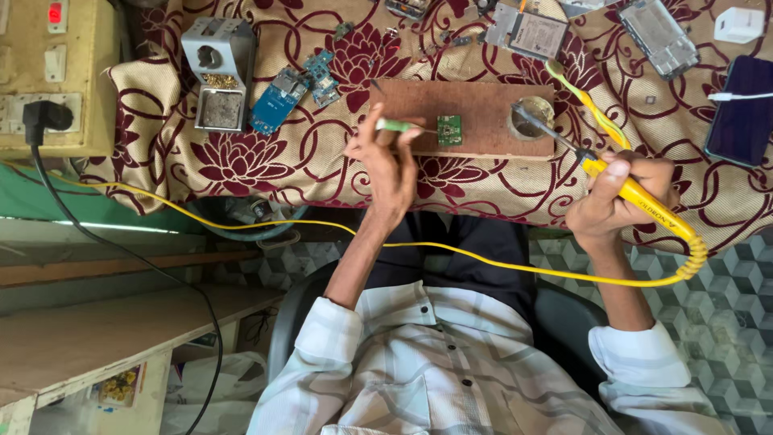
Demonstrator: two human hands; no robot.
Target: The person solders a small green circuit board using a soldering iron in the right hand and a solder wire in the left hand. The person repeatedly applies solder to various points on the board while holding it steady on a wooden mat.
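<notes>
Sitting in a dark chair (555, 318) at a bench draped with a beige woven cloth patterned in maroon flowers (266, 157), we work over a flat brown wooden board (483, 113) lying on that cloth. Our left hand (388, 165) is curled around a thin green-handled tool (396, 126), whose fine tip points at a small green square circuit board (449, 130) resting on the wood. Our right hand (616, 201) is closed around the yellow plastic handle of a soldering iron (636, 196); its dark metal shaft reaches up to a small round tin (531, 117) at the board's right end, and whether the tip touches it we cannot tell. The iron's yellow cable (451, 248) loops back across our lap toward the left.

Farther up the cloth sit a grey metal soldering stand (217, 72), two blue circuit boards (294, 93), silver phone frames (656, 32) and a white charger block (739, 24). A dark phone (741, 109) lies at the right edge. On the left, a yellowed switchboard (56, 76) carries a black plug (44, 117) with a black cord trailing down past a pale wooden shelf (113, 334). Cube-patterned grey floor tiles (725, 290) show beneath us on the right
</notes>
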